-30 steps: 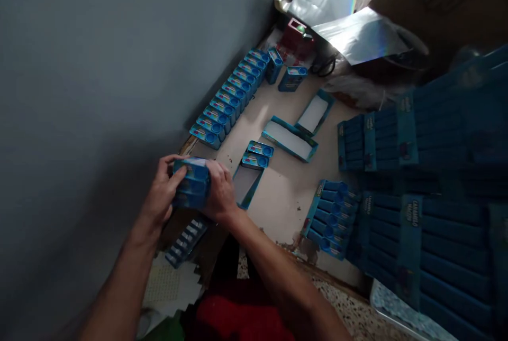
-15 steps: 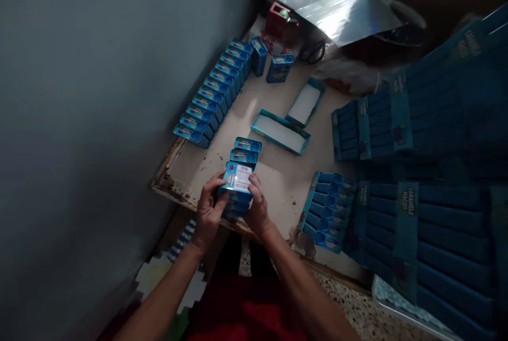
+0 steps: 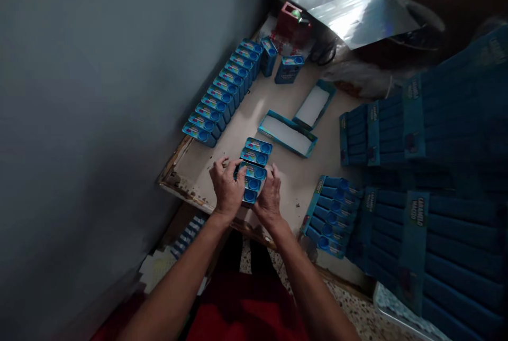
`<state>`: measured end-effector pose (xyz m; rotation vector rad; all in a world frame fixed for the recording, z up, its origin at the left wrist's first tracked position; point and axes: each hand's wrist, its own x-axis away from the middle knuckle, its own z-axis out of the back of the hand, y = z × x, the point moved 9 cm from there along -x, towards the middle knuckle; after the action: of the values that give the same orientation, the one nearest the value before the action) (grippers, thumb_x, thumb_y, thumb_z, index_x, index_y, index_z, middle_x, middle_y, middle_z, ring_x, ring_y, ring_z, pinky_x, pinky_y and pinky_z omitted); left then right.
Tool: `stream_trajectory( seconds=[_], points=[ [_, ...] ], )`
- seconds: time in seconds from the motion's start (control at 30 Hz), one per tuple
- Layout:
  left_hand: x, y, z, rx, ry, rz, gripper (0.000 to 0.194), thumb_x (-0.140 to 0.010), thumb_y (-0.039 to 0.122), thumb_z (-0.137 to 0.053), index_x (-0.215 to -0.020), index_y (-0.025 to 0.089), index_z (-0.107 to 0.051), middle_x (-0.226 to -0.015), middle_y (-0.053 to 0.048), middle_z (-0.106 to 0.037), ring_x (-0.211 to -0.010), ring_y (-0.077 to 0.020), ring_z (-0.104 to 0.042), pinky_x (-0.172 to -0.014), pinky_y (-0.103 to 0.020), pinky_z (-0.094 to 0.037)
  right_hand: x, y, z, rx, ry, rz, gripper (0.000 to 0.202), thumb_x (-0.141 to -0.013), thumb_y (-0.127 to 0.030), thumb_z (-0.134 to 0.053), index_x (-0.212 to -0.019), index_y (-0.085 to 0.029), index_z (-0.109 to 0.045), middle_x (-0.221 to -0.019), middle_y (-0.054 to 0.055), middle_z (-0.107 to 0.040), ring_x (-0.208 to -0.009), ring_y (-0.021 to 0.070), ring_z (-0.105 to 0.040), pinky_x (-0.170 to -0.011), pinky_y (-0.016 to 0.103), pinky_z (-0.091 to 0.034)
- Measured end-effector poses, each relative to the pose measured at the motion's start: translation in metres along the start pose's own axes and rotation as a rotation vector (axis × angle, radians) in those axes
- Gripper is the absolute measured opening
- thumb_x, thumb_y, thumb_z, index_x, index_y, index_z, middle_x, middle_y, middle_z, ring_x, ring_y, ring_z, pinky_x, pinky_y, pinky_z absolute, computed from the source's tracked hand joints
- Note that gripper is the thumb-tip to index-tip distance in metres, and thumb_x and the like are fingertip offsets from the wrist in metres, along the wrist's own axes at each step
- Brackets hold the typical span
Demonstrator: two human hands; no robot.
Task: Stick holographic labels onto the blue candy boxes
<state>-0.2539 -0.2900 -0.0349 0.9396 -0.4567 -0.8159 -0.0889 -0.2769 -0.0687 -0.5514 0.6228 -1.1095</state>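
A short row of small blue candy boxes (image 3: pixel 256 157) stands upright near the table's front edge, round blue discs showing on their tops. My left hand (image 3: pixel 228 185) holds the left end of the middle candy box (image 3: pixel 253 171), thumb and forefinger closed at its top edge. Against the right side of the same boxes my right hand (image 3: pixel 270 193) is closed, its fingertips partly hidden behind them. The nearest candy box (image 3: pixel 249 196) sits between the two palms.
Along the wall runs a line of candy boxes (image 3: pixel 222 92). Two shallow blue trays (image 3: pixel 313 151) with white insides lie beyond my hands. Filled display trays (image 3: pixel 313 203) are stacked at right. A red container (image 3: pixel 288 21) and plastic film (image 3: pixel 357 13) are at the back.
The box that was tilted with its white label showing now stands upright in the row, its top facing up. Both hands have come down around the row. The view has shifted slightly.
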Motion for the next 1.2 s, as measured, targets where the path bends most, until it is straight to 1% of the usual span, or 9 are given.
stream_trajectory(
  seconds=[0.1, 0.23, 0.4, 0.47, 0.57, 0.67, 0.83, 1.0, 1.2],
  points=[
    [0.004, 0.008, -0.006, -0.068, 0.161, -0.055, 0.035, -0.095, 0.043, -0.064, -0.12, 0.019, -0.065, -0.131, -0.019, -0.058, -0.128, -0.036, -0.051, -0.114, -0.057, -0.036, -0.005, 0.012, -0.011, 0.032, -0.039, -0.066, 0.092, -0.094, -0.038, -0.062, -0.165, -0.016, -0.008, -0.167, 0.029, -0.021, -0.154, 0.0423, -0.031, -0.113, 0.067, -0.042],
    [-0.011, -0.004, 0.0, 0.07, 0.105, -0.051, 0.038, -0.098, 0.044, -0.061, -0.127, 0.02, -0.056, -0.126, -0.016, -0.061, -0.123, -0.0309, -0.056, -0.11, -0.051, -0.042, -0.01, 0.018, -0.001, 0.12, -0.123, -0.053, 0.088, -0.092, -0.041, -0.067, -0.163, -0.018, -0.019, -0.163, 0.029, -0.033, -0.151, 0.0463, -0.035, -0.111, 0.071, -0.039],
    [-0.086, -0.029, 0.078, 0.016, 0.299, -0.111, 0.084, -0.071, 0.039, -0.09, -0.138, 0.019, -0.044, -0.144, -0.019, -0.049, -0.138, -0.0331, -0.046, -0.121, -0.05, -0.032, -0.018, 0.022, 0.046, 0.121, -0.186, -0.138, 0.081, -0.081, -0.051, -0.08, -0.149, -0.02, -0.048, -0.155, 0.024, -0.046, -0.146, 0.0453, -0.04, -0.115, 0.068, -0.038],
    [-0.123, -0.036, 0.077, -0.029, 0.183, -0.176, 0.104, -0.055, 0.029, -0.097, -0.141, 0.015, -0.041, -0.145, -0.021, -0.047, -0.14, -0.0365, -0.045, -0.122, -0.051, -0.032, -0.018, 0.027, 0.052, -0.051, -0.12, -0.279, 0.066, -0.086, -0.047, -0.073, -0.143, -0.022, -0.052, -0.146, 0.021, -0.055, -0.137, 0.0393, -0.052, -0.109, 0.062, -0.047],
    [-0.143, -0.047, 0.073, -0.071, 0.127, -0.195, 0.096, -0.054, 0.019, -0.093, -0.136, 0.012, -0.045, -0.135, -0.019, -0.052, -0.132, -0.0358, -0.051, -0.118, -0.05, -0.037, -0.011, 0.029, 0.039, -0.396, -0.051, -0.438, 0.055, -0.09, -0.033, -0.057, -0.143, -0.023, -0.045, -0.136, 0.017, -0.059, -0.12, 0.0286, -0.065, -0.095, 0.048, -0.058],
    [-0.112, -0.054, 0.099, -0.065, 0.247, -0.118, 0.09, -0.059, 0.019, -0.089, -0.136, 0.015, -0.043, -0.133, -0.016, -0.053, -0.128, -0.0318, -0.054, -0.116, -0.048, -0.04, -0.001, 0.017, 0.028, -0.422, -0.158, -0.389, 0.079, -0.08, -0.028, -0.063, -0.152, -0.026, -0.033, -0.138, 0.016, -0.053, -0.105, 0.0239, -0.066, -0.083, 0.04, -0.06],
    [0.013, -0.037, 0.136, 0.111, 0.203, 0.04, 0.081, -0.067, 0.033, -0.091, -0.132, 0.022, -0.044, -0.135, -0.012, -0.056, -0.123, -0.0272, -0.06, -0.111, -0.046, -0.048, -0.007, 0.002, 0.034, -0.353, -0.346, -0.182, 0.092, -0.07, -0.028, -0.076, -0.151, -0.03, -0.032, -0.139, 0.012, -0.045, -0.099, 0.0224, -0.064, -0.08, 0.04, -0.059],
    [0.114, -0.014, 0.096, 0.313, 0.069, 0.112, 0.081, -0.072, 0.034, -0.091, -0.136, 0.027, -0.042, -0.144, -0.015, -0.053, -0.128, -0.0291, -0.062, -0.109, -0.048, -0.052, -0.048, 0.003, 0.02, -0.455, -0.51, -0.213, 0.069, -0.069, -0.04, -0.086, -0.123, -0.026, -0.046, -0.099, -0.001, -0.056, -0.073, 0.0158, -0.061, -0.065, 0.032, -0.056],
    [0.121, 0.003, 0.055, 0.286, 0.226, -0.134, 0.078, -0.074, 0.03, -0.091, -0.135, 0.027, -0.042, -0.143, -0.015, -0.053, -0.138, -0.0319, -0.054, -0.117, -0.056, -0.043, -0.067, -0.003, 0.018, -0.417, -0.616, -0.216, 0.052, -0.077, -0.043, -0.081, -0.112, -0.026, -0.047, -0.077, -0.006, -0.055, -0.066, 0.0149, -0.058, -0.06, 0.028, -0.048]
  ],
)
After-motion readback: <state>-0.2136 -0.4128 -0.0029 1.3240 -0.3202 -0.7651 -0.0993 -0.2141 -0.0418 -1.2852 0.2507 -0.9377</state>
